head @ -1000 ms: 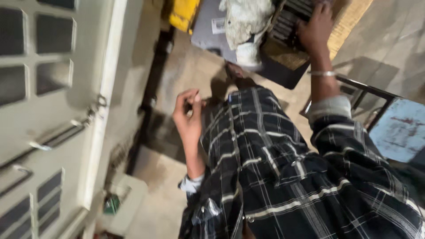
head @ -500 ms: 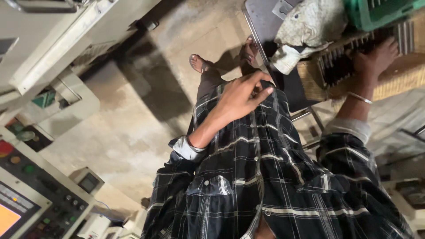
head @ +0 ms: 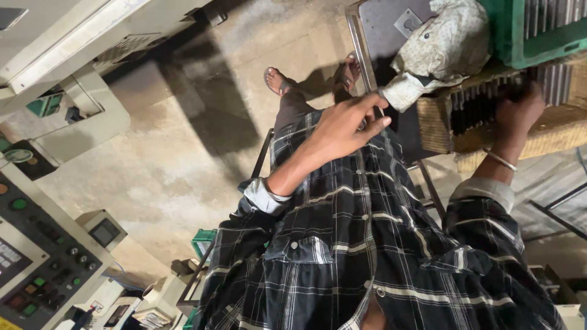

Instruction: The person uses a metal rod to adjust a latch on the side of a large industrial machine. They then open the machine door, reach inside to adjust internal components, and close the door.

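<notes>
My left hand [head: 345,122] hovers in front of my checked shirt [head: 367,244], fingers stretched out and nothing visible in it, close to the edge of a grey metal stand [head: 379,30]. My right hand [head: 516,113], with a metal bangle [head: 500,160] on the wrist, reaches into a woven basket [head: 437,119]. It rests on rows of dark metal pieces [head: 477,104]. Its fingers lie in shadow, so its grip is unclear.
A green crate [head: 520,36] of metal parts and a crumpled pale cloth [head: 440,49] sit beside the basket. A white machine [head: 92,30] and its button panel [head: 43,263] stand at the left. My sandalled feet [head: 278,79] are on the concrete floor [head: 183,153].
The view swung from a door to the machine side. My left hand rose from beside my hip to in front of my chest. My right hand stayed at the basket.
</notes>
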